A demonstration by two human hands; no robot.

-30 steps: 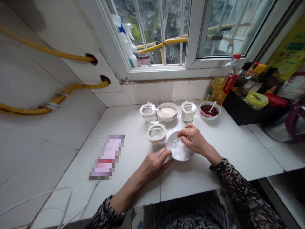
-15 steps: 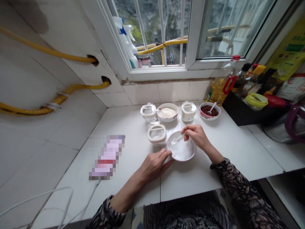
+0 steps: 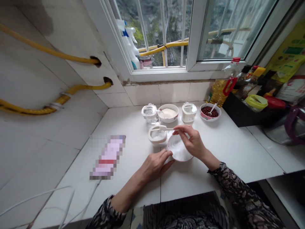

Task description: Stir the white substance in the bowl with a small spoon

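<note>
My right hand [image 3: 192, 141] pinches the handle of a small white spoon [image 3: 168, 129]. The spoon's head is over the open-topped clear jar [image 3: 157, 142] with a pale rim, which has white contents. Beneath my right hand is a bowl [image 3: 182, 160] of fine white grains, its right side partly hidden by that hand. At the bowl's left edge, the fingertips and thumb of my left hand [image 3: 153, 165] grip its rim.
Behind stand a clear jar [image 3: 150, 117], a bowl [image 3: 168, 120] of off-white grains, another jar [image 3: 189, 117] and a bowl [image 3: 211, 118] of red beans. An oil bottle [image 3: 220, 89] and black condiment box [image 3: 240, 111] are right; a blurred-out object [image 3: 108, 157] lies left.
The spoon has moved up and left, from inside the bowl of white grains to above the front jar. My left hand stays at the bowl's rim.
</note>
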